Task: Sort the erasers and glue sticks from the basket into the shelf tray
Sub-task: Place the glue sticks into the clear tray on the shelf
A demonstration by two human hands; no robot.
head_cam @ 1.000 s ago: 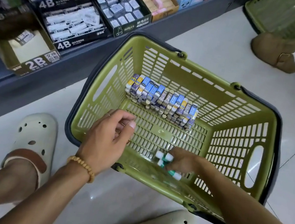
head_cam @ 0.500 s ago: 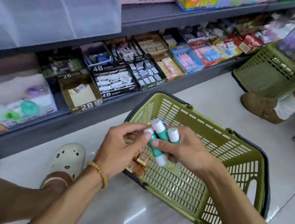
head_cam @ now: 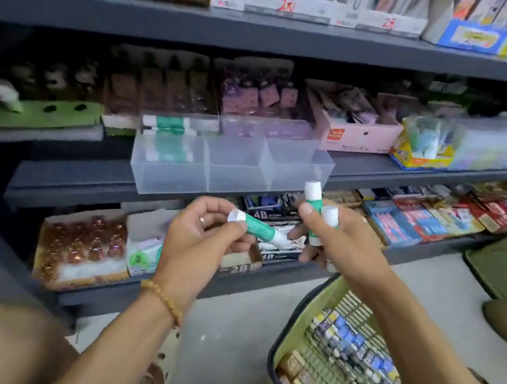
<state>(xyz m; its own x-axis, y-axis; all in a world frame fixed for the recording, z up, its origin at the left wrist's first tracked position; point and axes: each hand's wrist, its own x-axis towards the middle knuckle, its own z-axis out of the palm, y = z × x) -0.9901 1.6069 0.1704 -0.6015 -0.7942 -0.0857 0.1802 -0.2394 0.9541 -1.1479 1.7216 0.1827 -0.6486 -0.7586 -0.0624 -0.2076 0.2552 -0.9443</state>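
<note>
Both hands raised before shelves, forearms angled up and inward. Left hand [head_cam: 199,243], beaded bracelet on wrist, pinches green-and-white glue stick [head_cam: 254,226] lying near horizontal, fingers curled round white cap. Right hand [head_cam: 335,240] grips two upright green-and-white glue sticks [head_cam: 313,199], caps up. Clear plastic three-compartment shelf tray [head_cam: 232,168] just above hands; left compartment holds green-white sticks. Olive green plastic basket [head_cam: 301,318] on floor lower right, row of blue-wrapped erasers [head_cam: 353,348] inside.

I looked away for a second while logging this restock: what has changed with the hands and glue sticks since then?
Both hands rose out of the basket toward the clear shelf tray. The left hand, empty before, now pinches one glue stick; the right hand keeps two glue sticks. The erasers stay in the basket.
</note>
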